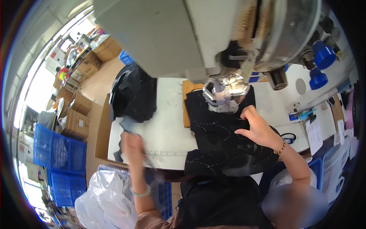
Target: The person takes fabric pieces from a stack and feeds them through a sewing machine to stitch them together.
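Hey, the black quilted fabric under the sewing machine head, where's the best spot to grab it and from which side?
Probably the near edge of the black quilted fabric, where it droops off the white table toward the person. That hanging part is free to pinch from below and in front. Its far end sits under the presser foot, and the right hand presses flat beside that. The left hand is blurred.

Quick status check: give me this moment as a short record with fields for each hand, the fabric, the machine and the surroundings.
left hand: blurred, at the table's left part, holding something I cannot make out
right hand: open, fingers spread flat on the black fabric
black fabric: white stitched lines, spread under the presser foot
presser foot: on the fabric's far edge
table: white
dark pile: far left of table
blue crates: on floor, left
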`<state>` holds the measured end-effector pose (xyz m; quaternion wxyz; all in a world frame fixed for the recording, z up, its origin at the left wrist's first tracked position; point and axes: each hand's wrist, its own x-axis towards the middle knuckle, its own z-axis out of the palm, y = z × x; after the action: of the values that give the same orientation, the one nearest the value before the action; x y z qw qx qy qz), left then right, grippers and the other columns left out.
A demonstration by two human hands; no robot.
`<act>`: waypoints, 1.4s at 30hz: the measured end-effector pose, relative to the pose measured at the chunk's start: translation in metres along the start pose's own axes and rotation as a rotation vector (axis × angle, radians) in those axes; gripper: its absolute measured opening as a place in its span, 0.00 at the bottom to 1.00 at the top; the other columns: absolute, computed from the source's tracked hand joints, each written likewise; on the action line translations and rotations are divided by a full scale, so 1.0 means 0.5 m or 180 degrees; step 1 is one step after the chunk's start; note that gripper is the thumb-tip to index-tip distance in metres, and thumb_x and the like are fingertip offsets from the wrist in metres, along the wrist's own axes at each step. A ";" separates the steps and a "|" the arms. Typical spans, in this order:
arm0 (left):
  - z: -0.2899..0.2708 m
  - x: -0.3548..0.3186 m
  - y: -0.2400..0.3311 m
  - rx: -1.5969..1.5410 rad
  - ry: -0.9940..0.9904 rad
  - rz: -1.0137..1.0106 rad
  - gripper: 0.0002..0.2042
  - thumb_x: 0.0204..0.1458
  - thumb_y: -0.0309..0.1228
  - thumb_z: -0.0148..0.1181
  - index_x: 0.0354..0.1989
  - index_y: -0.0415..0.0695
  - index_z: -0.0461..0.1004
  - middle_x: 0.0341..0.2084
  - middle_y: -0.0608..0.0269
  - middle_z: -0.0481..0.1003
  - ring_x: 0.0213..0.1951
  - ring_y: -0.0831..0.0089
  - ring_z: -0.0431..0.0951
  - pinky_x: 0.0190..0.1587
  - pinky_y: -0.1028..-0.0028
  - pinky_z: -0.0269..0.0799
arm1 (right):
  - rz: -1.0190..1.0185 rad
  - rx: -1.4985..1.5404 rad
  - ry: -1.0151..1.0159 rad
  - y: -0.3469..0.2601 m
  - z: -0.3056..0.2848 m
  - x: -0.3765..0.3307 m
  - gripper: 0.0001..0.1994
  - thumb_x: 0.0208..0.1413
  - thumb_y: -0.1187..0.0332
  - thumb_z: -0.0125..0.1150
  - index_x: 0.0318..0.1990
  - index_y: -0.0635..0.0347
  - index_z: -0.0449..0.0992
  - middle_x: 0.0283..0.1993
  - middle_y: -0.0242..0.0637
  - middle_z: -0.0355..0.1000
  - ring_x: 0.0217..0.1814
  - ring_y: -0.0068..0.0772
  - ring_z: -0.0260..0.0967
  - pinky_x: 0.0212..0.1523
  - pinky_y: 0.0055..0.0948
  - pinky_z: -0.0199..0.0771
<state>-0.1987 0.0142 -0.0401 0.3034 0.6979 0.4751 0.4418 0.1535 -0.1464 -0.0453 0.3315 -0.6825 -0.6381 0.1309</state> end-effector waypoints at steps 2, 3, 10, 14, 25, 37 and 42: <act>0.130 -0.087 0.084 -0.0362 -0.0884 0.0375 0.08 0.52 0.27 0.57 0.30 0.43 0.62 0.16 0.72 0.63 0.13 0.83 0.60 0.12 0.77 0.56 | 0.0593 0.0469 -0.0633 -0.001 -0.011 0.017 0.22 0.45 0.63 0.66 0.42 0.67 0.64 0.42 0.47 0.67 0.45 0.50 0.67 0.45 0.36 0.67; 0.172 -0.118 0.150 -0.0517 -0.1667 -0.1256 0.10 0.53 0.30 0.58 0.30 0.42 0.62 0.18 0.70 0.66 0.14 0.81 0.64 0.14 0.77 0.60 | 0.0561 0.0566 -0.0454 0.007 -0.008 0.012 0.21 0.47 0.61 0.64 0.42 0.66 0.67 0.39 0.47 0.72 0.45 0.48 0.70 0.44 0.35 0.68; 0.360 -0.160 0.174 -0.1902 -0.2221 -0.1048 0.08 0.59 0.29 0.48 0.34 0.36 0.61 0.20 0.59 0.73 0.20 0.75 0.77 0.20 0.81 0.72 | 0.0485 0.1632 -0.0361 -0.008 -0.022 0.002 0.18 0.48 0.61 0.64 0.42 0.66 0.72 0.37 0.44 0.73 0.39 0.32 0.72 0.40 0.27 0.69; 0.344 -0.152 0.156 -0.0941 -0.2040 -0.0285 0.07 0.56 0.29 0.53 0.34 0.37 0.65 0.19 0.58 0.73 0.19 0.68 0.76 0.20 0.76 0.69 | 0.0258 0.1641 0.0208 -0.022 -0.017 -0.006 0.12 0.52 0.66 0.61 0.37 0.66 0.73 0.33 0.40 0.72 0.31 0.28 0.69 0.33 0.26 0.67; 0.210 0.007 0.355 -0.0377 -0.2270 0.1854 0.19 0.48 0.23 0.61 0.50 0.39 0.66 0.42 0.61 0.75 0.40 0.64 0.78 0.42 0.74 0.71 | -0.1344 -0.0775 0.1242 -0.163 -0.159 -0.005 0.12 0.44 0.67 0.65 0.38 0.56 0.73 0.33 0.30 0.69 0.36 0.30 0.67 0.39 0.30 0.63; 0.273 -0.005 0.275 -0.1381 -0.1453 0.0402 0.09 0.52 0.25 0.59 0.39 0.37 0.68 0.28 0.66 0.73 0.30 0.87 0.68 0.33 0.87 0.62 | 0.0832 0.3838 0.1418 -0.109 0.048 -0.065 0.10 0.57 0.73 0.54 0.41 0.62 0.60 0.35 0.42 0.68 0.27 0.27 0.72 0.26 0.21 0.74; 0.273 -0.004 0.269 -0.1287 -0.1388 0.0503 0.09 0.53 0.25 0.57 0.38 0.37 0.65 0.26 0.67 0.70 0.29 0.86 0.66 0.33 0.86 0.61 | 0.0564 0.4155 0.1851 -0.111 0.056 -0.047 0.09 0.57 0.77 0.51 0.42 0.65 0.58 0.35 0.43 0.68 0.31 0.32 0.74 0.33 0.27 0.80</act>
<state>-0.0224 -0.0371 0.0148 0.4957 0.7364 0.2455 0.3895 0.0895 -0.1628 -0.0377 0.8165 -0.4016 -0.2578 0.3250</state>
